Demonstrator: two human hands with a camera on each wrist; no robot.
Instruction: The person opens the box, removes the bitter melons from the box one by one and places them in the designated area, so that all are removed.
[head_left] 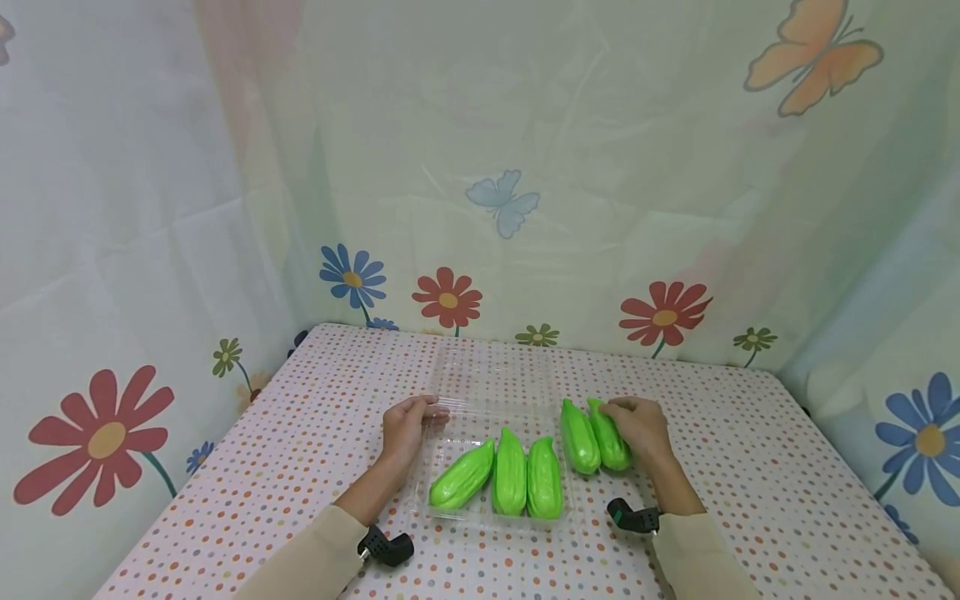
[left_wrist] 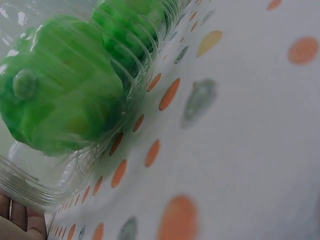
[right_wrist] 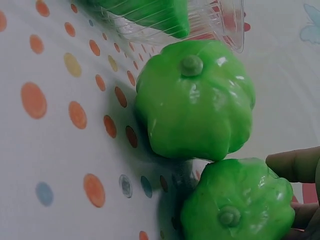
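gourds in tray (head_left: 442,417): 3 | beside tray: 2 | hands: 2

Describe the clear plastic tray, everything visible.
The clear plastic tray is a thin, transparent, ribbed clamshell lying open and flat on the dotted tablecloth. Its near half holds three glossy green ridged vegetables side by side; the far half, the lid, lies back empty. The left hand holds its left rim. Two more green vegetables lie just outside its right edge, under the right hand.
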